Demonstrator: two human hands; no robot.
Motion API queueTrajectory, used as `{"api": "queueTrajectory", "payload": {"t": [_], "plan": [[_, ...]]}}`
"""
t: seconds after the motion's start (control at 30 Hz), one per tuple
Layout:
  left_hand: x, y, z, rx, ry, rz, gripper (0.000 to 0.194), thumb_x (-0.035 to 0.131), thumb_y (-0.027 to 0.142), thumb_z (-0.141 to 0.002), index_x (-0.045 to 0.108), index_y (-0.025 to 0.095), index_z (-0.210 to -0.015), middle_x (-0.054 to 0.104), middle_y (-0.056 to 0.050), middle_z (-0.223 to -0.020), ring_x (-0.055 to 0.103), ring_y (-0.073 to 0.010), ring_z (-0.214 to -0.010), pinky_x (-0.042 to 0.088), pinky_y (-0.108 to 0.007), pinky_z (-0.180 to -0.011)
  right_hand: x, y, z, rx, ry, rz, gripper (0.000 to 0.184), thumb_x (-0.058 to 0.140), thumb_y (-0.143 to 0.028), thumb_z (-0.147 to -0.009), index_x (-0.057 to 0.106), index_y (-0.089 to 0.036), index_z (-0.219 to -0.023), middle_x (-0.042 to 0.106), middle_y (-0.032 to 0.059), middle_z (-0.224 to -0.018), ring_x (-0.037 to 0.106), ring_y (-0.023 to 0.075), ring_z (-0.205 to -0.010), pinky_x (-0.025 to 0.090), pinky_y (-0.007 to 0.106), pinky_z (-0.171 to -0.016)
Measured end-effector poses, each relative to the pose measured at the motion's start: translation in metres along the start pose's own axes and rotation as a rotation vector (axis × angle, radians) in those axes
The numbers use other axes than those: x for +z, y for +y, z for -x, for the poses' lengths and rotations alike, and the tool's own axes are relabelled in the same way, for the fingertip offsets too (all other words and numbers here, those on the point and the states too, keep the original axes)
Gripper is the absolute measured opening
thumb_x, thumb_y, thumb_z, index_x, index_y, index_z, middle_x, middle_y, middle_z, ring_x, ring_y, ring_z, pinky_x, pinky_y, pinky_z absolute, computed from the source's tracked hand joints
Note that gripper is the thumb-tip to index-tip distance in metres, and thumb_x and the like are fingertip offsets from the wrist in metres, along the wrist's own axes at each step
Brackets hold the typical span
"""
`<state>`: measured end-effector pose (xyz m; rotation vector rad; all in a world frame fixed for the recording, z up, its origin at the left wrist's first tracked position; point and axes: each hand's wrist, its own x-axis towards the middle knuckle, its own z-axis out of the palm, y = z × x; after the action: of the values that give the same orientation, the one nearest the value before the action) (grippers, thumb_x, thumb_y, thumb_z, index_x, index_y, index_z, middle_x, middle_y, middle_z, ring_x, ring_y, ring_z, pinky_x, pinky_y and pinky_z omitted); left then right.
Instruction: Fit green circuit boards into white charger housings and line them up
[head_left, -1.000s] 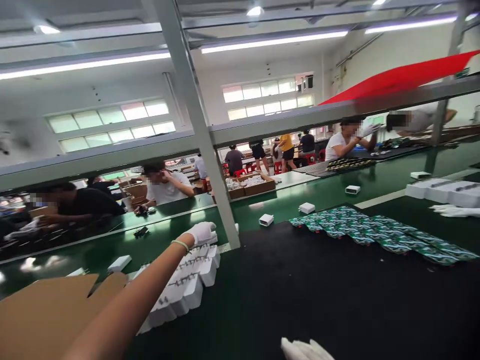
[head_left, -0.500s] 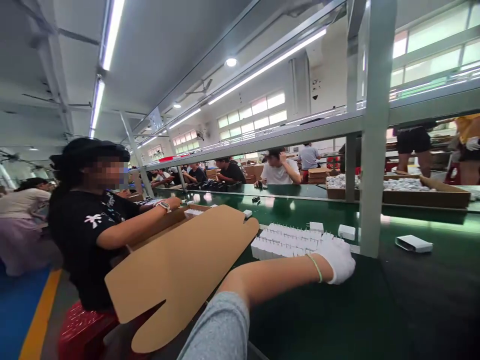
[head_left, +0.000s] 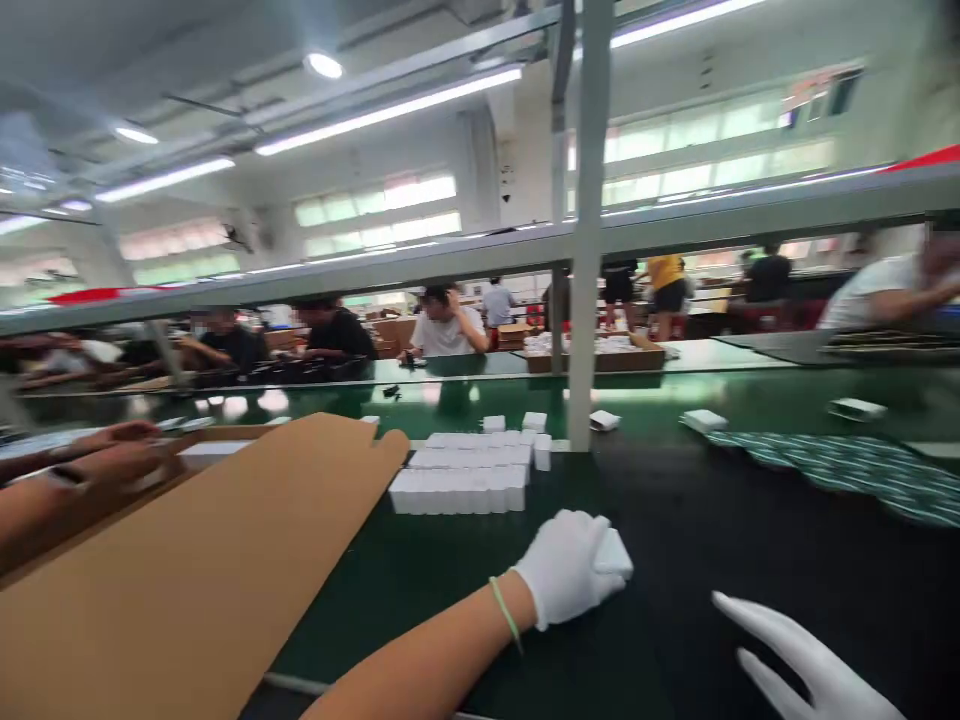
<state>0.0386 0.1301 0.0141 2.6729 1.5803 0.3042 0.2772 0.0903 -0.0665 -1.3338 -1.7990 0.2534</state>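
Long fluorescent tubes (head_left: 388,110) light this big assembly hall (head_left: 375,200). Across a green conveyor belt (head_left: 450,400), co-workers (head_left: 446,335) sit along the far side, and a cardboard carton of white items (head_left: 592,362) lies beyond them. A grey steel upright (head_left: 589,240) rises from the bench just ahead of me. To my right, a black work mat (head_left: 750,580) carries a spread of flat green-patterned strips (head_left: 840,465), too blurred for me to tell what they are. To my left, a broad brown cardboard sheet (head_left: 187,570) slopes across the bench, and a co-worker's bare hands (head_left: 82,460) reach in beside it.

Neat rows of white boxes (head_left: 457,475) stand on the belt, near my left hand (head_left: 562,568). That gloved hand is closed around one small white box (head_left: 616,555), holding it just over the line where the green belt meets the black mat. My right hand (head_left: 802,655) hangs open near the bottom of my view, its fingers spread and holding nothing.

The box looks light and stiff, though thin card could dent at the corners. Its smooth faces may slip in a cotton glove, so I'd pinch it across two opposite flat sides.
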Motion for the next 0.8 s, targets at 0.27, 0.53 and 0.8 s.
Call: {"api": "queueTrajectory", "payload": {"t": [0.27,0.53,0.8], "plan": [[0.029,-0.029,-0.014,0.14,0.121,0.111,0.046,0.052,0.024,-0.086,0.052,0.008,-0.129,0.059,-0.018,-0.114,0.058,-0.0298,-0.101,0.049,-0.045,-0.089,-0.117,0.086,-0.051,0.577,0.193,0.712,0.055,0.058,-0.034,-0.088,0.045,-0.011,-0.136,0.044,0.0177,-0.141,0.041,0.028,-0.132,0.035,0.04,-0.109],[0.057,-0.05,-0.021,0.17,0.228,0.102,0.048,0.05,0.036,-0.083,0.058,0.014,-0.125,0.064,-0.014,-0.106,0.064,-0.0271,-0.094,0.056,-0.039,-0.08,-0.166,0.155,-0.088,0.715,0.258,0.921,0.043,0.06,-0.038,-0.09,0.052,-0.019,-0.128,0.045,0.0111,-0.14,0.045,0.0308,-0.125,0.038,0.055,-0.102],[0.057,-0.05,-0.02,0.202,0.304,0.101,0.047,0.05,0.038,-0.083,0.057,0.015,-0.124,0.065,-0.013,-0.103,0.064,-0.0254,-0.09,0.056,-0.037,-0.077,-0.165,0.157,-0.094,0.536,0.149,0.77,0.028,0.058,-0.032,-0.093,0.059,-0.016,-0.115,0.059,0.0086,-0.121,0.058,0.0236,-0.107,0.048,0.047,-0.092]]}}
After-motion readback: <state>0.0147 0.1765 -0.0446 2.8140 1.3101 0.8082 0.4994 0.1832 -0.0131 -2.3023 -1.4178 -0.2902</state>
